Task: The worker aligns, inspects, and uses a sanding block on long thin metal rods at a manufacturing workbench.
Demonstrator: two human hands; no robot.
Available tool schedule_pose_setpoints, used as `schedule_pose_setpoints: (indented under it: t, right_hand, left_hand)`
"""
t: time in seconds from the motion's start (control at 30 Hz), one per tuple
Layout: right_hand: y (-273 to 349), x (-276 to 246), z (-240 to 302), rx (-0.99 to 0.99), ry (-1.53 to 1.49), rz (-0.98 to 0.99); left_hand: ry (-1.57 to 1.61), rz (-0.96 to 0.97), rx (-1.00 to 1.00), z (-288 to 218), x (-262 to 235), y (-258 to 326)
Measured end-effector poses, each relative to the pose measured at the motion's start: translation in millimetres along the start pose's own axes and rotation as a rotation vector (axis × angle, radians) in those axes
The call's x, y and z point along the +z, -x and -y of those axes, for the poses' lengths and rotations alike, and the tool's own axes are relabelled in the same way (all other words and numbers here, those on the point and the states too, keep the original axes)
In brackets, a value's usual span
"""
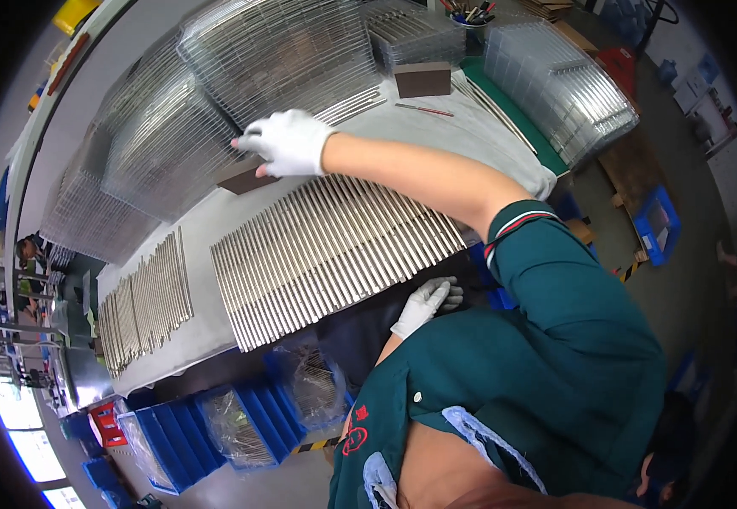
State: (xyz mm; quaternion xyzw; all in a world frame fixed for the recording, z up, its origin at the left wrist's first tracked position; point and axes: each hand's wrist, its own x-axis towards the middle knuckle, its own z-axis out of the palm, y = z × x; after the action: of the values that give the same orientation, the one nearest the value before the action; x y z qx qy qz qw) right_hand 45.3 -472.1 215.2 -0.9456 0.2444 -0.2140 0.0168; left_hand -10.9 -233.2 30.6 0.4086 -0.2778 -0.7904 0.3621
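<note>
On the grey table [436, 127], toward eleven o'clock of the picture, the right hand [288, 140], in a white glove, rests with curled fingers on a small brown block [245, 178], gripping its top. The block lies flat beside the far end of a wide row of thin metal rods [334, 254]. It looks light and stiff, probably a firm sanding pad, best held by its two long sides. Its long axis runs from eight to two o'clock. The rods lie side by side, each pointing from about five to eleven o'clock; they look smooth and would likely roll. The left hand [426, 304], also gloved, is open and holds nothing, fingers spread near the table's near edge. A second brown block [423, 81] sits well apart at twelve o'clock.
</note>
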Motion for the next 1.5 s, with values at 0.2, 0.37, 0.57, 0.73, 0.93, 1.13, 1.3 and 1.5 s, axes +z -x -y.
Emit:
schedule_pose_setpoints:
  t: [0.2, 0.37, 0.57, 0.73, 0.93, 1.13, 1.3, 1.5]
  right_hand:
    - [82, -60, -115, 0.324, 0.267, -0.094]
    - [136, -69, -160, 0.607, 0.469, 0.099]
    - [174, -87, -111, 0.334, 0.022, -0.371]
    - [227, -83, -96, 0.123, 0.112, -0.042]
    - [232, -66, -82, 0.352, 0.265, 0.168]
    - [227, -62, -65, 0.423, 0.233, 0.150]
    - [243, -81, -74, 0.288, 0.022, 0.015]
    - [264, -78, -79, 0.380, 0.216, 0.235]
  left_hand:
    - [-0.033, 0.075, 0.048, 5, 1, 0]
    - [-0.008, 0.103, 0.016, 13, 2, -10]
    - [-0.015, 0.096, 0.020, 1, 5, -8]
    - [0.182, 0.168, 0.008, -38, 22, 10]
    - [0.133, 0.149, 0.022, -77, 49, 5]
    - [0.260, -0.104, 0.107, -66, 76, -5]
    - [0.263, -0.085, 0.103, -61, 70, -2]
    - [0.329, 0.008, 0.062, -66, 78, 6]
